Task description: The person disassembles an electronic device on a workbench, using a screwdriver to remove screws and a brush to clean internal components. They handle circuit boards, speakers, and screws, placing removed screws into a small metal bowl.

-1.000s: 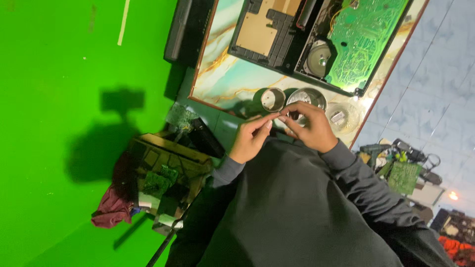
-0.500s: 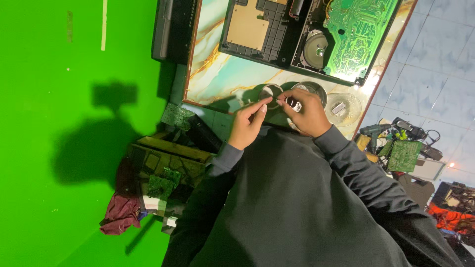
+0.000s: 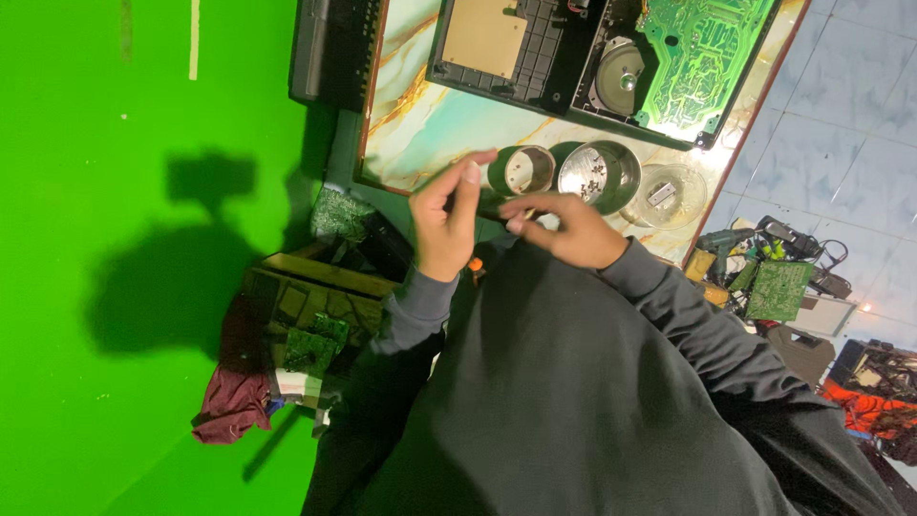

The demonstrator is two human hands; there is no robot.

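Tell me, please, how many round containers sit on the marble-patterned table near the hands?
3, in a row: a ring-shaped tin by the fingertips, a metal bowl holding small parts beside it, and a clear dish at the end. None seem hidden.

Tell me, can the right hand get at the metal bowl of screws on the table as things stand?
Probably yes. The right hand hovers just short of the metal bowl, and nothing lies between them. Its fingertips seem to be pinching something small with the left hand, so it may need freeing first.
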